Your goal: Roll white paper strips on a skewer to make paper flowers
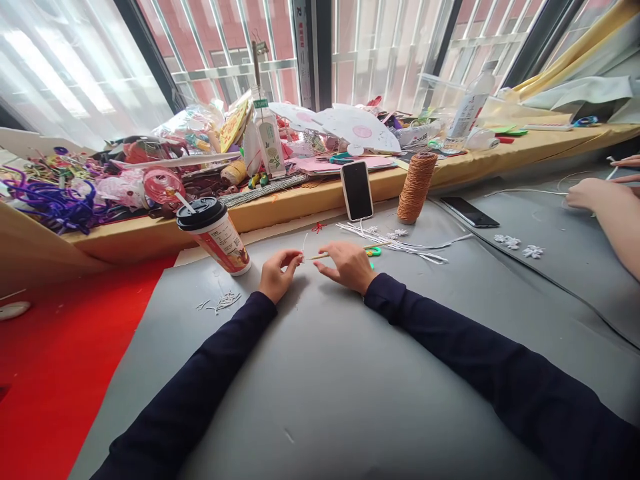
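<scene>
My left hand (279, 275) is closed in a pinch on a small piece of white cord (305, 244), one end of which sticks up. My right hand (346, 265) holds a thin light-coloured stick (319, 257) whose tip points at the cord. The two hands face each other just above the grey table cover (300, 373). Green-handled scissors (373, 251) lie partly hidden behind my right hand. Long white cords (420, 251) and small white knotted pieces (399, 234) rest beyond it. A small red knot (317, 228) lies behind the hands.
A lidded cup (220, 243) stands left, near white cord scraps (226, 301). Behind are an upright phone (357, 191) and a brown twine spool (417, 188). At right are a flat phone (470, 212), white knotted flowers (533, 251) and another person's hands (595, 197).
</scene>
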Tool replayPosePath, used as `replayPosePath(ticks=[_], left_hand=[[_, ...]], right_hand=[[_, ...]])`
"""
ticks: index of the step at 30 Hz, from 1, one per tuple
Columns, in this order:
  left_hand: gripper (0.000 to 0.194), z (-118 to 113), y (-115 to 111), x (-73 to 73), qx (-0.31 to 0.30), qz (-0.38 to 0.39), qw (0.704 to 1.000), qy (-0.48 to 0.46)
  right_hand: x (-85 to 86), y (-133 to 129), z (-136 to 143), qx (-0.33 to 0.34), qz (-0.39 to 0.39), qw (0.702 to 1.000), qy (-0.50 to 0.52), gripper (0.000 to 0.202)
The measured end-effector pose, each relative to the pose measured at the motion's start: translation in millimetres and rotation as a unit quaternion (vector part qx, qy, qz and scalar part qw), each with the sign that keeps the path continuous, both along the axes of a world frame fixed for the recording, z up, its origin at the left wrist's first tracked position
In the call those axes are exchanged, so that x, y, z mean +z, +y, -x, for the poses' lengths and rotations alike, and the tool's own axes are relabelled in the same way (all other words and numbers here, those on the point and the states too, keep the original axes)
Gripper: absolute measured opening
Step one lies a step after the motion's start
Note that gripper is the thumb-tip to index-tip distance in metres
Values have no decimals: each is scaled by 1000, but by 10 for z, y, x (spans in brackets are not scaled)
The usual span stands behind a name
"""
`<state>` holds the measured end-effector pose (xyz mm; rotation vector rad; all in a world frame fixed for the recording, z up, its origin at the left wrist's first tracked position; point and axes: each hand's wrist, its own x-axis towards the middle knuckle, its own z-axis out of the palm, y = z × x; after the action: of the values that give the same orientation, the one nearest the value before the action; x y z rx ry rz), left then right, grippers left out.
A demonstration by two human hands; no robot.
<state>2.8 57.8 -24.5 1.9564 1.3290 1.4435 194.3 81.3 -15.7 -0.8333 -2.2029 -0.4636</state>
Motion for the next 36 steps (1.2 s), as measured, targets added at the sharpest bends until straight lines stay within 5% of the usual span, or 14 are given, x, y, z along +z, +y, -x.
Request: replayPosePath(ticks=[6,12,22,36], left_hand=[[29,-97,-27,34,-96,126,977,-142],[27,-120,-58,60,-110,114,972,-175],[16,-123,-111,118,-2,-114,992,48],[17,-142,-151,114,28,-129,986,105]], right_hand=[[-54,-71,72,26,4,999,-37,33],[-108,-38,71,-7,1,1000,-25,33],[-86,-85,89,-16,2,999,-51,34],[-72,-146,116,-2,3,999,-42,32]])
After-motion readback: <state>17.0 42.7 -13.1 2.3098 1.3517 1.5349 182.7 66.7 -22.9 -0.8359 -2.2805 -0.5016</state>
